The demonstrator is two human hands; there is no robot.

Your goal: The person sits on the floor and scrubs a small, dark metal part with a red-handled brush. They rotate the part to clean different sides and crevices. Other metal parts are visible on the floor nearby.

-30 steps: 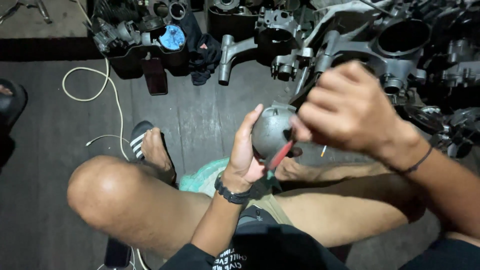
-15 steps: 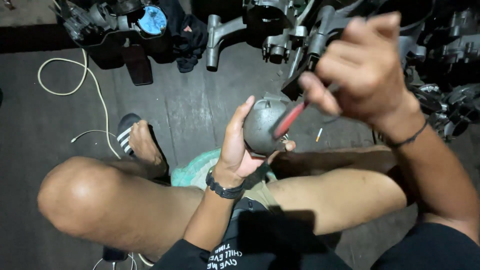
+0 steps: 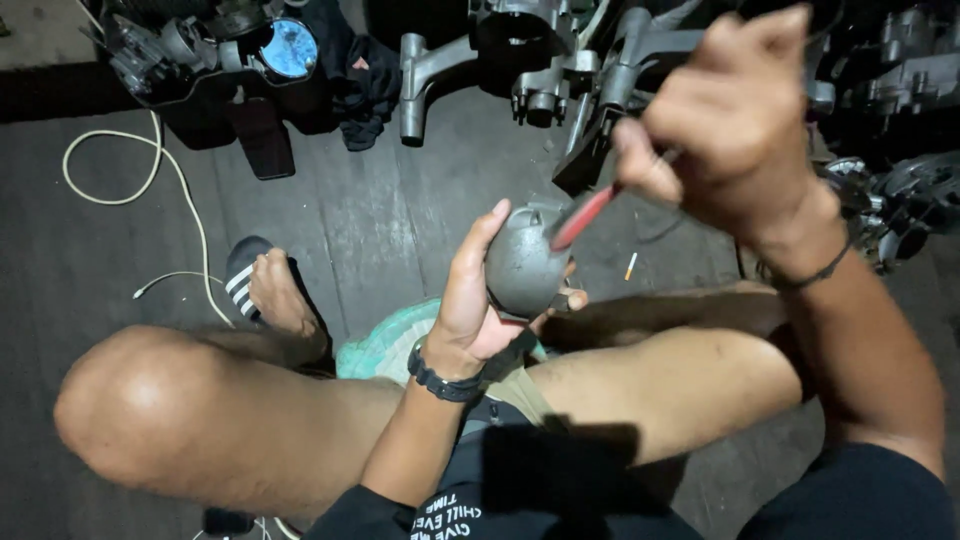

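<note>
My left hand [image 3: 472, 292] cups a rounded grey metal housing [image 3: 520, 268] from below and behind, thumb up along its left side. My right hand [image 3: 730, 120] is raised above and to the right of it, fist closed around a tool with a red handle [image 3: 583, 217]. The red end slants down and touches or nearly touches the top of the housing. The tool's working end is hidden inside my fist. I sit with bare knees on either side, a black band on my left wrist.
Grey cast engine parts [image 3: 560, 60] lie piled across the top and right. A dark tub with a blue-capped part [image 3: 288, 48] stands top left. A white cable [image 3: 170, 180] loops over the dark plank floor. My sandalled foot [image 3: 262, 290] rests left of centre; a green bag [image 3: 385, 345] lies under my leg.
My right hand has lifted from over the housing up and to the right, swinging the red-handled tool with it. The left hand keeps the housing in place.
</note>
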